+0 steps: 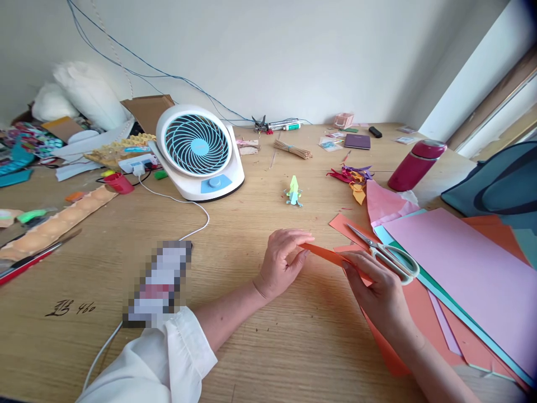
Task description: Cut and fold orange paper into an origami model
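Between my two hands a narrow folded strip of orange paper (324, 253) is held just above the table. The fingers and thumb of my left hand (283, 263) pinch its left end. My right hand (377, 285) grips the right end, partly hiding it. Beyond my right hand, white-handled scissors (388, 254) lie on orange paper, blades pointing up-left. Farther back stands a small green and blue folded paper figure (294, 191).
Pink, teal and orange sheets (470, 268) spread at the right, near a magenta bottle (417, 164) and blue bag (499, 179). A white fan (199, 151) stands back left, a phone (159, 282) with a cable nearer. Craft knife (37, 258) at far left.
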